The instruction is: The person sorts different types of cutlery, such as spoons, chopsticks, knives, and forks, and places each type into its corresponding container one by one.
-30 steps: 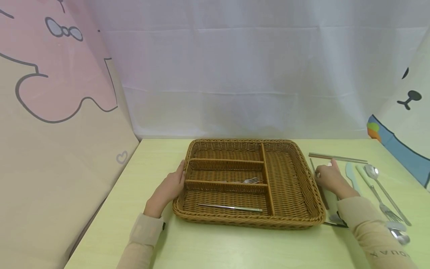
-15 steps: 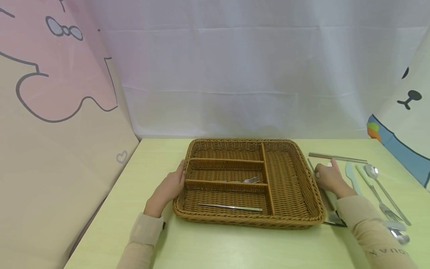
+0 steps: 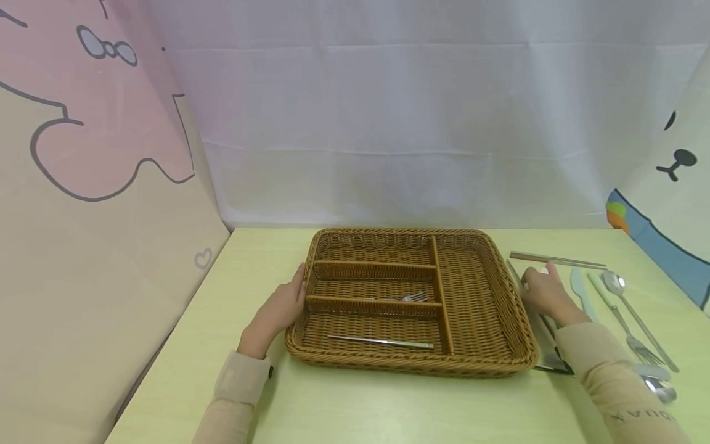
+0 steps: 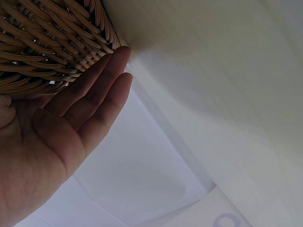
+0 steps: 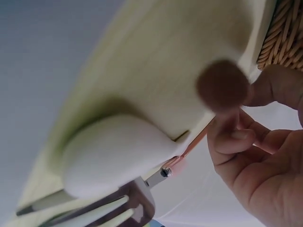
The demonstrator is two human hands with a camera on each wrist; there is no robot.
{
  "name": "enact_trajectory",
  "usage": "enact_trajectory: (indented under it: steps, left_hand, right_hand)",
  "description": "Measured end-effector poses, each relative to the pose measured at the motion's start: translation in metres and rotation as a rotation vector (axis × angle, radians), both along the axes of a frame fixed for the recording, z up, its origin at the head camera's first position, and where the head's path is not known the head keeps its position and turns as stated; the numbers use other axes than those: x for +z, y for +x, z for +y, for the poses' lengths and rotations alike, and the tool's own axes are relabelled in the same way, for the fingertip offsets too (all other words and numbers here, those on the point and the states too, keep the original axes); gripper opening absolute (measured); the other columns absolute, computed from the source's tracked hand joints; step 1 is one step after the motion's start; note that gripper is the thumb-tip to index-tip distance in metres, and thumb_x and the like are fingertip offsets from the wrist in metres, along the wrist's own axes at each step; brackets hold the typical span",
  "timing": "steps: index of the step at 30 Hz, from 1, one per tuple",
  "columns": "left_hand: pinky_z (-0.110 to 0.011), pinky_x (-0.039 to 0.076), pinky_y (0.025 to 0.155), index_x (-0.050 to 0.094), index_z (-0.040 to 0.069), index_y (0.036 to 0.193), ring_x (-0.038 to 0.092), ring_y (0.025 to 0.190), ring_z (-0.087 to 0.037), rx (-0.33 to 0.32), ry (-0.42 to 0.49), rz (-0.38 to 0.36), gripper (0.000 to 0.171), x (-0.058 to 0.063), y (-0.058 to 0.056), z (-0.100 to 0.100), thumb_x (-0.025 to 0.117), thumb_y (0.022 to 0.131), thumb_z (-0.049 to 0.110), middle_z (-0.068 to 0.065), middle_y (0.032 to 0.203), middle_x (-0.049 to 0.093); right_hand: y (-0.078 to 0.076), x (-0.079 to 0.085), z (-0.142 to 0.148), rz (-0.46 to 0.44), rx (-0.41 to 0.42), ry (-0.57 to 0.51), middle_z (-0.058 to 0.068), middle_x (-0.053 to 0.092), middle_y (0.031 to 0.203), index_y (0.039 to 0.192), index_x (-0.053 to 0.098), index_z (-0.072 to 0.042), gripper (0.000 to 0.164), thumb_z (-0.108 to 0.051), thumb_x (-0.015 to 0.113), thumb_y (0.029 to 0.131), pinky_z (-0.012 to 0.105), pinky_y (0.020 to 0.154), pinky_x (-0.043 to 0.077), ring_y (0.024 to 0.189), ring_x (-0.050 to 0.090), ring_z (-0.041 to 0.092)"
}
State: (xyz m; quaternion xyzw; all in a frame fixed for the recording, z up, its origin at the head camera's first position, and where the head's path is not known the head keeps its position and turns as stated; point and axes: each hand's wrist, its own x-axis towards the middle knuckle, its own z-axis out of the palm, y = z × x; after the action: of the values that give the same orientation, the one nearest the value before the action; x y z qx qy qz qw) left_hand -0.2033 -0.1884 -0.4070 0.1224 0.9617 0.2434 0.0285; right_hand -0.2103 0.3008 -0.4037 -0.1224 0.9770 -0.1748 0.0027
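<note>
- Evidently, my left hand (image 3: 280,306), fingers straight, touches the basket (image 3: 410,369), presumably to steady it;
- my right hand (image 3: 546,297), fingers curled, meets a chopstick (image 3: 514,272); whether pinched, I cannot tell.

The basket (image 3: 468,296) before me is woven golden brown. In the basket I see a silver utensil (image 3: 383,342) with a pale green end. Right of the basket, the knife (image 3: 582,295) is mint green, the fork (image 3: 621,321) silver with a pale green handle; my right sleeve (image 3: 596,357) there is beige with dark lettering.
</note>
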Motion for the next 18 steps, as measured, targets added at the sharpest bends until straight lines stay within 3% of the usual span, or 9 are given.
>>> enact_trajectory:
  steps: [2,4,5,8,13,18]
  left_hand:
    - [-0.032,0.042,0.048,0.005,0.001,0.146,0.034,0.038,-0.012,0.000,0.000,0.003,0.052,0.000,0.000,0.000,0.025,0.101,0.019,-0.003,0.052,0.043]
    - [-0.032,0.042,0.048,0.006,0.001,0.145,0.034,0.038,-0.012,-0.001,0.001,0.003,0.051,0.001,0.000,0.000,0.025,0.101,0.019,-0.003,0.052,0.042]
    - [-0.032,0.042,0.048,0.006,0.001,0.145,0.035,0.038,-0.012,-0.001,0.000,0.004,0.051,0.001,0.000,0.000,0.024,0.101,0.019,-0.003,0.052,0.042]
    - [-0.032,0.042,0.047,0.006,0.000,0.145,0.035,0.038,-0.012,-0.003,0.001,0.004,0.051,0.001,0.001,0.000,0.024,0.101,0.019,-0.003,0.052,0.042]
    - [-0.032,0.042,0.048,0.006,-0.001,0.145,0.037,0.039,-0.012,-0.004,-0.003,0.008,0.051,0.002,0.001,0.001,0.025,0.101,0.018,-0.003,0.053,0.043]
    - [-0.032,0.042,0.046,0.006,-0.001,0.145,0.036,0.038,-0.012,-0.007,-0.005,0.012,0.051,0.003,0.002,0.001,0.025,0.101,0.018,-0.003,0.052,0.043]
  right_hand:
    - [-0.001,0.000,0.001,-0.013,-0.017,-0.008,0.032,0.059,0.075,0.098,0.047,0.025,0.028,0.002,0.047,0.081,0.065,0.098,0.026,0.049,0.052,0.024]
    - [-0.002,0.000,0.002,-0.028,-0.034,-0.011,0.041,0.056,0.090,0.100,0.046,0.025,0.031,0.002,0.048,0.078,0.059,0.079,0.045,0.050,0.051,0.024]
    - [-0.003,0.001,0.002,-0.037,-0.045,-0.012,0.043,0.054,0.096,0.102,0.045,0.025,0.033,0.002,0.049,0.078,0.054,0.067,0.048,0.049,0.050,0.024]
    - [-0.001,0.004,0.001,-0.054,-0.069,-0.031,0.049,0.044,0.109,0.105,0.043,0.024,0.038,0.003,0.049,0.074,0.038,0.050,0.042,0.049,0.044,0.019]
    - [0.001,0.009,0.000,-0.058,-0.100,-0.046,0.053,0.033,0.114,0.107,0.042,0.022,0.041,0.001,0.050,0.072,0.037,0.048,0.040,0.056,0.044,0.027]
    - [0.003,0.012,0.000,-0.057,-0.113,-0.054,0.038,0.052,0.091,0.110,0.042,0.020,0.041,-0.001,0.049,0.076,0.033,0.044,0.037,0.050,0.042,0.021]
